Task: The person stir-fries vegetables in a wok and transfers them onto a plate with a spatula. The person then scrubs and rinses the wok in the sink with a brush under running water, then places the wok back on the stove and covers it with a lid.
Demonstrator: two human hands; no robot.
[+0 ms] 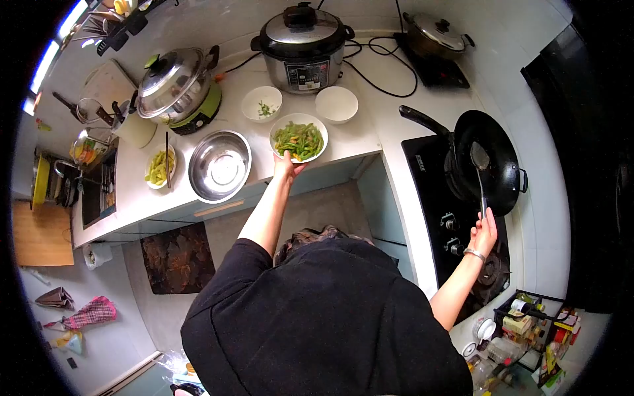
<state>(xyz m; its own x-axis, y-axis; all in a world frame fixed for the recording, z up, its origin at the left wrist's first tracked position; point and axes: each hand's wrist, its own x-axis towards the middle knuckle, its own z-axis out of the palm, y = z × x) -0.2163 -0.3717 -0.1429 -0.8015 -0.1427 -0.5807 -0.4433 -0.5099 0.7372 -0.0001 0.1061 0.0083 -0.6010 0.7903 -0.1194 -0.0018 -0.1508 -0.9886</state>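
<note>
My left hand (pixel 288 169) grips the near edge of a white bowl (pixel 319 150) at the counter's front, its thumb over the rim. Cut green vegetables (pixel 298 140) with some browner bits fill this bowl. My right hand (pixel 484 233) is closed round the handle of a metal spatula (pixel 481 158), whose blade rests inside the black wok (pixel 502 178). The wok sits on the black gas stove (pixel 432 191) and looks nearly bare inside. Behind the filled bowl are a white bowl with chopped greens (pixel 254 109) and another white bowl (pixel 337 104).
A steel basin (pixel 220 166) and a plate of pale green pieces (pixel 158 173) with chopsticks (pixel 168 155) stand left. At the back are an electric pressure cooker (pixel 307 66), a lidded steamer pot (pixel 175 82) and a loose black cable (pixel 396 92). Bottles and condiments (pixel 522 336) crowd the lower right.
</note>
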